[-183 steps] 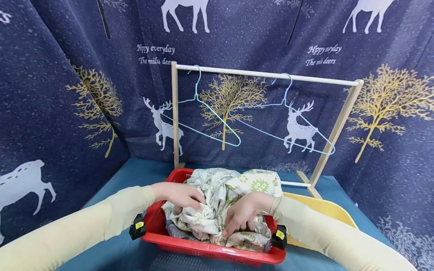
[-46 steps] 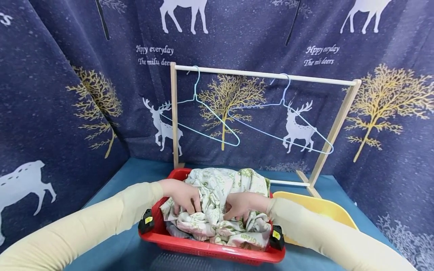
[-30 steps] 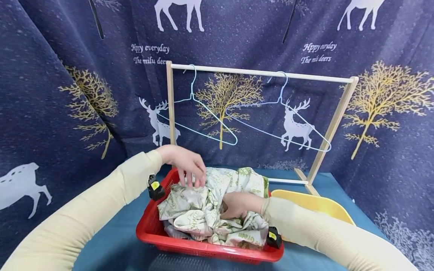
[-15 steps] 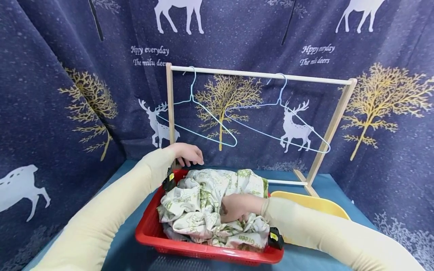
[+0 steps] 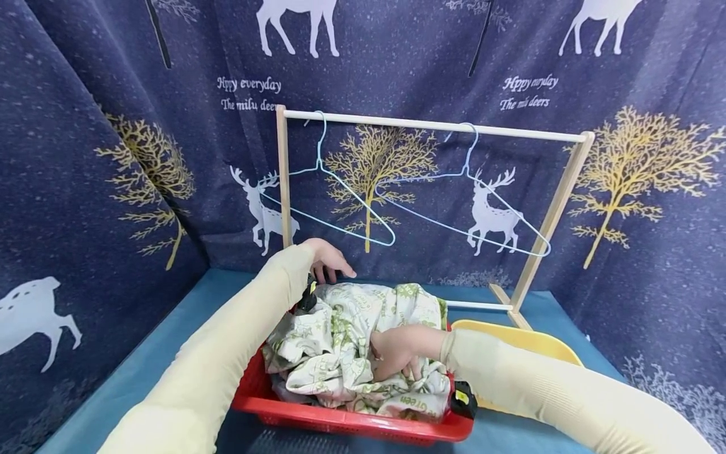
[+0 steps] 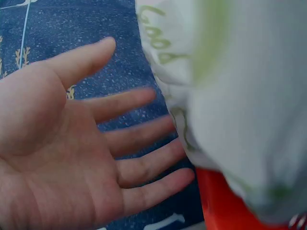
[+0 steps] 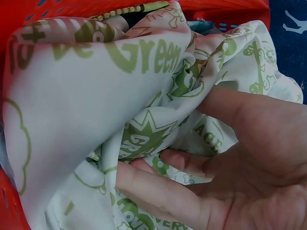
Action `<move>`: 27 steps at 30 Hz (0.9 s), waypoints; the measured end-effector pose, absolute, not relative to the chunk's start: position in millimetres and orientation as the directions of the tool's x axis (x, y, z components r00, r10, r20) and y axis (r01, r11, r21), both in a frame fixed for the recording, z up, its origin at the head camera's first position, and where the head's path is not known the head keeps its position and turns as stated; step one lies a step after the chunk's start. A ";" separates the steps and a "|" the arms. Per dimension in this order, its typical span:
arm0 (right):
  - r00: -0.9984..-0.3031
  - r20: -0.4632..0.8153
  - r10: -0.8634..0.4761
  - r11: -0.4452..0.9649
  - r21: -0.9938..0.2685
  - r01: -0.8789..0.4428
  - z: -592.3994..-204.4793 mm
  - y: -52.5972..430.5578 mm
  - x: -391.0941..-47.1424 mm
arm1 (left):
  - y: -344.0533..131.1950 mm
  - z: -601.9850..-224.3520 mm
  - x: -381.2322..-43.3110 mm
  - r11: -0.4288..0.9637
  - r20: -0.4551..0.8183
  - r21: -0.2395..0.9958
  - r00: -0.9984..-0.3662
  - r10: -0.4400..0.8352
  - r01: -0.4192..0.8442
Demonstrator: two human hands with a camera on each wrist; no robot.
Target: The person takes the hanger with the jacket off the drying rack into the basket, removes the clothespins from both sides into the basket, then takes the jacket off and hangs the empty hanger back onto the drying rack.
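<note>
A crumpled white cloth [image 5: 357, 309] with green print fills the red basket [image 5: 363, 421] in the head view. My left hand [image 5: 330, 257] is at the basket's back left corner. In the left wrist view its fingers [image 6: 139, 134] are spread, with fingertips right at the hanging edge of the cloth. My right hand [image 5: 405, 350] is down in the middle of the pile, gripping folds of the cloth. In the right wrist view its thumb and fingertips are tucked behind fabric. Bluish-grey fabric [image 5: 290, 392] shows underneath at the front left.
Behind the basket stands a rack [image 5: 431, 124] with a pale green hanger [image 5: 346, 227] and a pale blue hanger [image 5: 454, 230] on its rail. A yellow container [image 5: 530, 340] sits to the right, partly behind my right sleeve. A patterned dark blue curtain closes off the back.
My left hand has let go of the cloth, lifted, and moved back and right to the basket's far side. The left part of the cloth lies bunched differently. My right hand has barely moved.
</note>
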State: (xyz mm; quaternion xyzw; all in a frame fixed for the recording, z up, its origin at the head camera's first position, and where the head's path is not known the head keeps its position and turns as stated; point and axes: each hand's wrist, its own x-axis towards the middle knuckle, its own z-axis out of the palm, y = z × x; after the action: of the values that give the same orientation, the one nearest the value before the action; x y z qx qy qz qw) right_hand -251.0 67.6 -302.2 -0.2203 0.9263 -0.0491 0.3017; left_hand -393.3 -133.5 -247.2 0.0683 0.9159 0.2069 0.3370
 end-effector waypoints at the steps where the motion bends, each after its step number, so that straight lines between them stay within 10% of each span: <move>1: -0.719 -0.538 -0.440 0.897 -0.228 -0.379 -302.6 68.3 -251.4 | -132.0 -247.8 -394.7 0.897 -0.592 0.441 -0.759 0.270 -0.025; 14: -0.720 -0.534 -0.442 0.897 -0.267 -0.353 -301.7 69.9 -250.0 | -116.7 -251.7 -390.3 0.869 -0.463 0.493 -0.832 0.304 0.043; 27: -0.732 -0.510 -0.451 0.893 -0.249 -0.376 -305.7 71.6 -251.0 | -122.8 -229.3 -355.8 0.780 -0.224 0.504 -0.816 0.533 0.371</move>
State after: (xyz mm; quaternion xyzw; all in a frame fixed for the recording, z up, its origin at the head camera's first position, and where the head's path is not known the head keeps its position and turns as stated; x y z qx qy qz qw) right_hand -251.0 71.6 -305.7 -0.2227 0.9284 -0.0646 0.2904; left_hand -355.8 -122.8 -229.3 0.2442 0.9260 0.2245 0.1804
